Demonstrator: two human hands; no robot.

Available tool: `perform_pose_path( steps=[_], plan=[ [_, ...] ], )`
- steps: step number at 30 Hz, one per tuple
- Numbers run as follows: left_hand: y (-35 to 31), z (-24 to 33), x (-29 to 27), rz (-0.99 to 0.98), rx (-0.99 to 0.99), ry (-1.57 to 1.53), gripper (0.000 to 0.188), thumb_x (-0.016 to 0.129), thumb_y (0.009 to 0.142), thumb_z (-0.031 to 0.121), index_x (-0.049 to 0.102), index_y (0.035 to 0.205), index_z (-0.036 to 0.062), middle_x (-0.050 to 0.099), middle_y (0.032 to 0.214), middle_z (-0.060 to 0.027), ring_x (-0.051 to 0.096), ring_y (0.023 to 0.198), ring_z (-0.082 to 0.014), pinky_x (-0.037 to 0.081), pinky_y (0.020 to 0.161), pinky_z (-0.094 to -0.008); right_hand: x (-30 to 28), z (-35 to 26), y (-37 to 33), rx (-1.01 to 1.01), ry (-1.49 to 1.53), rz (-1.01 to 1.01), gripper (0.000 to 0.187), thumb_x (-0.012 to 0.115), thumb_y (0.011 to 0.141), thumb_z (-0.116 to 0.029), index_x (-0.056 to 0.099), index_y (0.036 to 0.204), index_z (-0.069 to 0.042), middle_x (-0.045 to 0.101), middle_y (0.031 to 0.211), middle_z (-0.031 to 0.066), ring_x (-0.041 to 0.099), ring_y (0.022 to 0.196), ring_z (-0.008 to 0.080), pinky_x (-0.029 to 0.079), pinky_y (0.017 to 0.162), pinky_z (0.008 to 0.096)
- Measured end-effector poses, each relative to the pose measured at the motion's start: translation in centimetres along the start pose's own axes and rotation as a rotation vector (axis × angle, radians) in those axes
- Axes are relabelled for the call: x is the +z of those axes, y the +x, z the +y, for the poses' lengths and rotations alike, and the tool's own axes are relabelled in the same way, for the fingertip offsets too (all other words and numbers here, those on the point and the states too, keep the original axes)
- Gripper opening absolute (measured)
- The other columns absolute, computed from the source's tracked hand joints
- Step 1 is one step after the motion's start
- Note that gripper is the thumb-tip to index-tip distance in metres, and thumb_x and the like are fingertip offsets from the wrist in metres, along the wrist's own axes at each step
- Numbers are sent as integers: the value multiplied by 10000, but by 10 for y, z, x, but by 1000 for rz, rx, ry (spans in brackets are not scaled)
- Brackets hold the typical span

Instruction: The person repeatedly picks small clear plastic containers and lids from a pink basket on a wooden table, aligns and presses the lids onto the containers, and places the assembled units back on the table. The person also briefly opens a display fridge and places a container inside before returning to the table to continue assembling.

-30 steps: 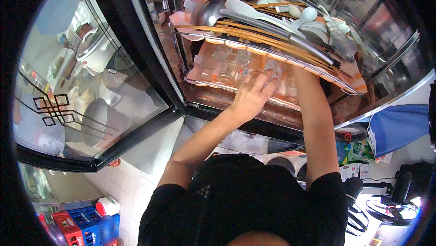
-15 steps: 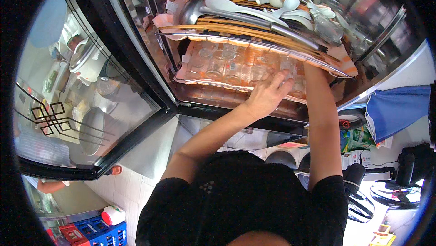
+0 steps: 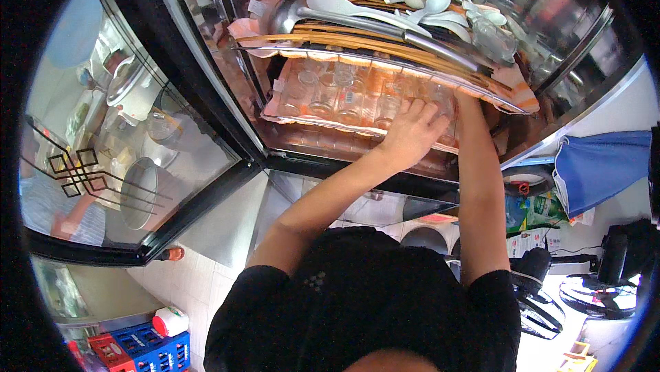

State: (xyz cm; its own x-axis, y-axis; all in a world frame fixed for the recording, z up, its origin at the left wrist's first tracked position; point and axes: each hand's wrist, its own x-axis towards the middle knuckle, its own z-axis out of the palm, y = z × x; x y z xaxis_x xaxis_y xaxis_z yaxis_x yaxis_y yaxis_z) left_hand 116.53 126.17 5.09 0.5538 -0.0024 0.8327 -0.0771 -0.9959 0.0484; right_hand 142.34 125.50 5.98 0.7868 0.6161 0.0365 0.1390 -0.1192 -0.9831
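Observation:
My left hand [image 3: 414, 137] reaches over the front rail of the lower shelf [image 3: 323, 123]. Its fingers curl down round a clear glass, most of which they cover. My right hand [image 3: 469, 100] goes in at the right end of that shelf; the upper shelf's edge and the left hand hide its fingers, so I cannot tell what it holds. Several clear glasses [image 3: 351, 97] stand to the left of my hands on an orange and white cloth. Some have a printed label.
Above hangs a wire shelf with chopsticks [image 3: 357, 37], a steel ladle [image 3: 283, 16], white spoons [image 3: 337, 4] and a clear bottle-like piece [image 3: 493, 43]. The cabinet's glass door [image 3: 192, 145] stands ajar at left. A blue cloth [image 3: 601, 169] and fans [image 3: 598, 289] are at right.
The fingers of my left hand have gone from spread to curled, among the glasses. My right hand stays under the upper shelf. Behind the glass door, another person's arm has come into sight.

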Motion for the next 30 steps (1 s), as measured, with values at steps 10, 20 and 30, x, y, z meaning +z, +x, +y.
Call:
perform_pose_path(
  steps=[10, 20, 30],
  plan=[
    [-18, -4, -26, -40, -151, -115, 275, 700, 841, 227, 660, 1084, 104, 570, 1083, -107, 554, 987, -341, 477, 847, -464, -10, 24, -24, 60, 58, 0, 520, 557, 966, -451, 560, 1297, -50, 638, 1206, 115, 598, 1076, 260, 476, 912, 401],
    [-35, -21, -44, -136, -186, -7, 415, 708, 834, 286, 619, 1138, 17, 500, 1306, -178, 453, 1229, -381, 385, 1019, -518, 1, 31, -25, 83, 81, 4, 522, 562, 965, -453, 559, 1298, -52, 641, 1200, 106, 597, 1069, 251, 478, 904, 396],
    [-23, 11, -33, -179, -97, -34, 421, 671, 870, 291, 607, 1272, 184, 431, 1379, -201, 472, 1176, -404, 368, 1025, -586, 0, 34, -31, 108, 105, -10, 523, 567, 964, -455, 558, 1299, -54, 643, 1194, 96, 596, 1063, 242, 481, 896, 390]
  ],
)
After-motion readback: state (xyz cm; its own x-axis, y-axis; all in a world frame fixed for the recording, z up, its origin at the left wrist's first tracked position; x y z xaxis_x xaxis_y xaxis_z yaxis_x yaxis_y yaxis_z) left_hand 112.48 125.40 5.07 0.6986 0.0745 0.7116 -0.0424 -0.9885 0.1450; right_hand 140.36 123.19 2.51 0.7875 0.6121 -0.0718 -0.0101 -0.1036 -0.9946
